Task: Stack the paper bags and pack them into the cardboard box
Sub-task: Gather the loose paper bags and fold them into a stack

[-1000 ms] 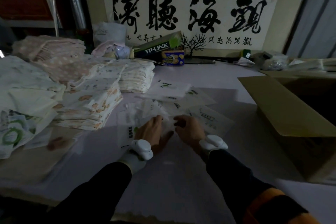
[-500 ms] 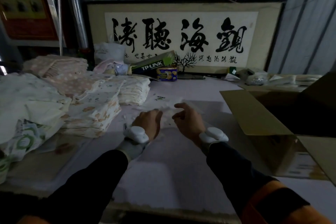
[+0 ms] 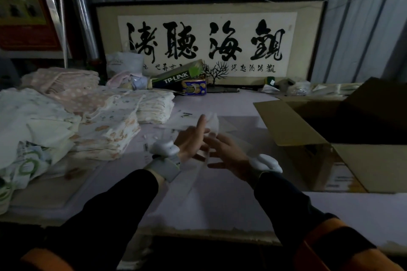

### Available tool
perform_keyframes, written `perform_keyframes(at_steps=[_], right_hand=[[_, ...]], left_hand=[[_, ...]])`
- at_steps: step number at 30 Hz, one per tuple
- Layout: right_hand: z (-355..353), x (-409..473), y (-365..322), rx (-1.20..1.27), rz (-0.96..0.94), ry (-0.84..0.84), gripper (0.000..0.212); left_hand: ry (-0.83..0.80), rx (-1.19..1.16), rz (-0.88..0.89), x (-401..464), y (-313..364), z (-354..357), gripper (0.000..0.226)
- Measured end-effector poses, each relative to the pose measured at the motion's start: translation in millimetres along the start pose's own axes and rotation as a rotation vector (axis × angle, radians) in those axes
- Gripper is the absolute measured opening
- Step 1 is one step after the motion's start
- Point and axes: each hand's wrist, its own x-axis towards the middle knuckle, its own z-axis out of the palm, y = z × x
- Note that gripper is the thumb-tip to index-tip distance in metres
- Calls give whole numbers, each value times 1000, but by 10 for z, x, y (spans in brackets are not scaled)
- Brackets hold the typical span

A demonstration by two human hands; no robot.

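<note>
- Bags (image 3: 212, 124) made of thin white paper are lifted off the table (image 3: 220, 200), held up between both hands in the middle of the view.
- The left hand (image 3: 191, 143) is behind the bags. Its fingers point up and lie flat against the paper, and the thumb side is blurry, so I cannot tell how tight it holds.
- The right hand (image 3: 226, 154) is in front, palm turned in, with its fingers spread out and touching the lower part of the bags. I cannot tell if it pinches them.
- Both wrists have a white band with a round white lump on it.
- More flat white bags (image 3: 185, 116) lie on the table just behind the hands.
- The cardboard box (image 3: 308, 130) stands on the table at the right, near the right hand. Its flaps are open and the inside is dark.
- Piles of folded cloth (image 3: 105, 132) with small prints sit on the left side of the table.
- A green carton (image 3: 176, 77) with white letters and a small blue tin (image 3: 195, 88) lie at the back of the table.
- A big framed picture (image 3: 207, 39) with black brush writing leans on the wall behind them.
</note>
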Motion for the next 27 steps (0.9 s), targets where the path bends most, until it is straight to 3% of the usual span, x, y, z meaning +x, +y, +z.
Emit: perform_keyframes(at_steps=[2,5,13,16,19,21,24,27], right_hand=[[-85,-24,45,-19,6,73,22],[-245,-4,140,-103,11,187,23],[-365,96,402,-65,89,224,20],[-388,165,486,-99,133,249,24],[-411,260,587,-336,132,263,40],[-436,313,653,-522,134,264,45],[-464,357,747,-656,198,162,35],[-469,436,869,-745,234,243,65]], left_hand=[[-82,-80,-36,-35,-12,55,74],[-128,-33,-30,-29,-65,134,71],[-150,81,-5,-11,-315,213,58],[-170,116,-5,3,-401,246,52],[-205,240,47,57,-544,283,32],[-251,361,70,86,-670,308,34],[-338,561,87,123,-861,340,41],[-377,647,150,186,-1036,371,63]])
